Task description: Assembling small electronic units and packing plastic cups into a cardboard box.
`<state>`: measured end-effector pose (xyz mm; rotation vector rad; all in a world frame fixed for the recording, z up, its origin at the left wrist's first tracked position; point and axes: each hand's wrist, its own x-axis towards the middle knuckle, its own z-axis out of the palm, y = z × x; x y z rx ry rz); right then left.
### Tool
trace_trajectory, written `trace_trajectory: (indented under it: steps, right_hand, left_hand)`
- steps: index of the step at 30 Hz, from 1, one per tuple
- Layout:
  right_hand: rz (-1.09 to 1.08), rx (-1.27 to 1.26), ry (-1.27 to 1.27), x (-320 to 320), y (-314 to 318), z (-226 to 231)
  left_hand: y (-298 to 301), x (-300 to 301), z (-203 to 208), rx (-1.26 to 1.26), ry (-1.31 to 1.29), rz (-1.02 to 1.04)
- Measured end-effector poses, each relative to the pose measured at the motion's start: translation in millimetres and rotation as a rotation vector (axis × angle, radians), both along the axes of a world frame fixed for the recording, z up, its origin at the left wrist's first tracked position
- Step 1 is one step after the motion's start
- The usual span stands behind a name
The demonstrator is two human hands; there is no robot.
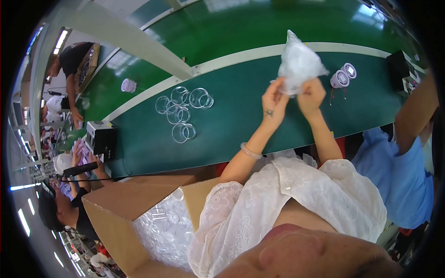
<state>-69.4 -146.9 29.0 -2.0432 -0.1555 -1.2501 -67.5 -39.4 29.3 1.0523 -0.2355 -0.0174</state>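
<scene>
Over the dark green table (241, 111), a translucent white plastic bag (300, 65) is held up, bunched to a peak at its top. My left hand (274, 103) pinches its lower left edge, fingers closed. At the bag's lower right, my right hand (311, 96) grips it too, thumb and fingers together. Whatever the bag contains is too blurred by the plastic to make out. Right of the bag lie two round pink-and-white units (340, 79), with thin red wires hanging from them. Several clear round plastic cups or rings (180, 95) stand to the left, apart from both hands.
An open cardboard box (111, 231) full of clear plastic pieces (164, 227) sits at my near left. Black boxes (103, 141) flank the table. Beyond the pale rail (232, 58) runs a green belt (222, 32) bearing another pink-and-white unit (128, 85). Co-workers are on both sides.
</scene>
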Motion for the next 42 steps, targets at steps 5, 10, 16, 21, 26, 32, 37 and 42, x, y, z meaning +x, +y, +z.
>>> trace_trajectory:
  steps: [5,10,16,21,26,32,37,42]
  right_hand:
    - [-0.144,0.276,-0.068,12,-28,3]
    - [0.252,0.009,0.106,-10,1,2]
    - [0.258,-0.121,0.202,-13,3,-5]
    - [0.178,-0.094,0.192,-7,-13,-3]
    - [0.122,-0.063,0.203,-2,-19,-4]
    - [-0.131,0.058,0.04,-1,-36,-2]
    - [0.17,0.476,0.292,-21,-15,-1]
    - [0.863,0.67,0.274,-77,-18,8]
  left_hand:
    - [-9,-20,-7,0.038,0.061,-0.166]
    - [0,1,-13,-0.135,0.085,0.015]
    - [9,7,-5,-0.367,0.315,-0.232]
    - [8,3,-3,-0.354,0.337,-0.407]
    - [5,-1,1,-0.27,0.329,-0.355]
    - [0,-13,-12,0.358,0.086,-0.08]
    - [-8,-20,-15,0.763,-0.526,0.24]
    - [-8,-25,6,0.63,-0.614,-0.048]
